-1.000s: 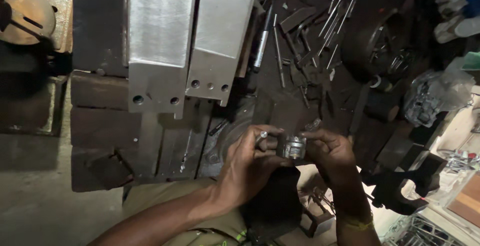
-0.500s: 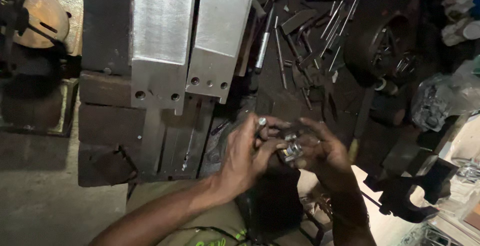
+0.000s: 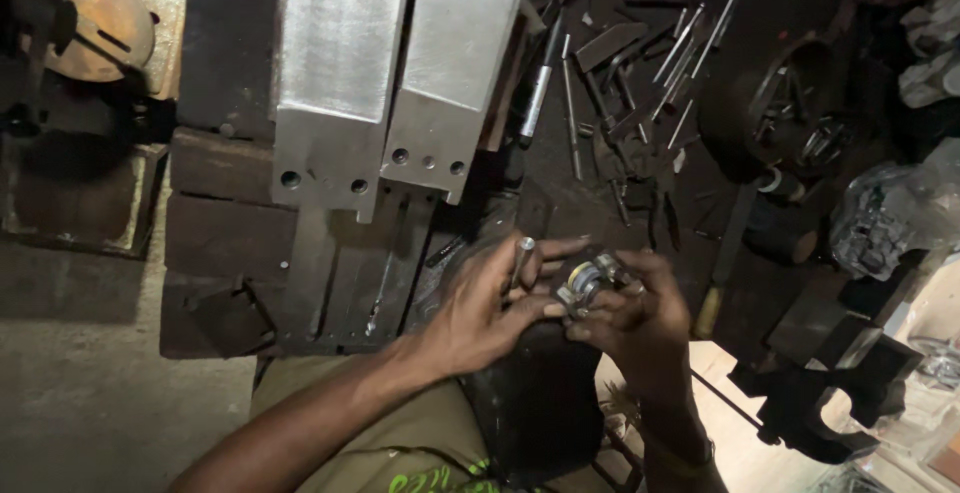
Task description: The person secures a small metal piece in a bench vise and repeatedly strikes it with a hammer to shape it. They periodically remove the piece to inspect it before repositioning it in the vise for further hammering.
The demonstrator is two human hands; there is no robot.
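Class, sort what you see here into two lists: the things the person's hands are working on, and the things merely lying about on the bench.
In hand:
left hand, with a small metal pin in its fingers
right hand, gripping a small round metal part

Lying about:
two bright steel plates
loose rods and punches
wooden-handled file
dark vise

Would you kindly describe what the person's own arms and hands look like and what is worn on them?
Both forearms are bare: no sleeves reach them and no gloves are worn. The left hand has no ring or band that shows. Near the right hand, a thin band circles the wrist. Lower down, an olive garment with green print shows.
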